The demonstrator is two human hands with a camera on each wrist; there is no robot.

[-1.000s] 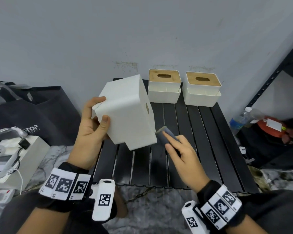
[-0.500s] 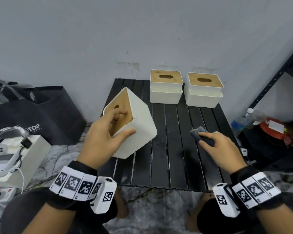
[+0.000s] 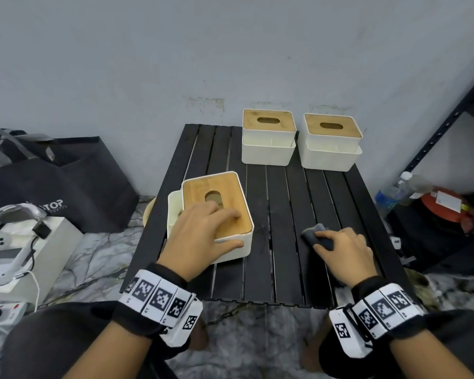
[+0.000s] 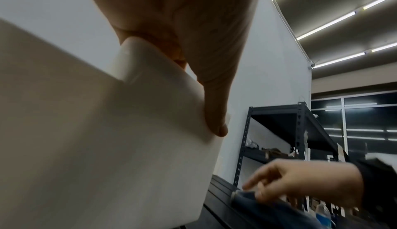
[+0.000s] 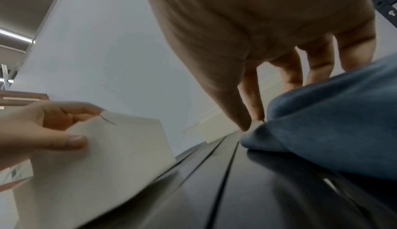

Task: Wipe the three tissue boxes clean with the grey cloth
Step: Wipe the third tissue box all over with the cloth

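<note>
While the nearest tissue box [image 3: 231, 214] sits upright on the black slatted table [image 3: 282, 263], my left hand [image 3: 200, 236] grips it, fingers on its wooden lid, thumb against its side. My right hand [image 3: 342, 250] clutches the grey cloth [image 3: 316, 233] on the table. Two more boxes [image 3: 268, 149] [image 3: 330, 154] stand by the wall. A black bag [image 3: 74, 187] reads "TOP".
</note>
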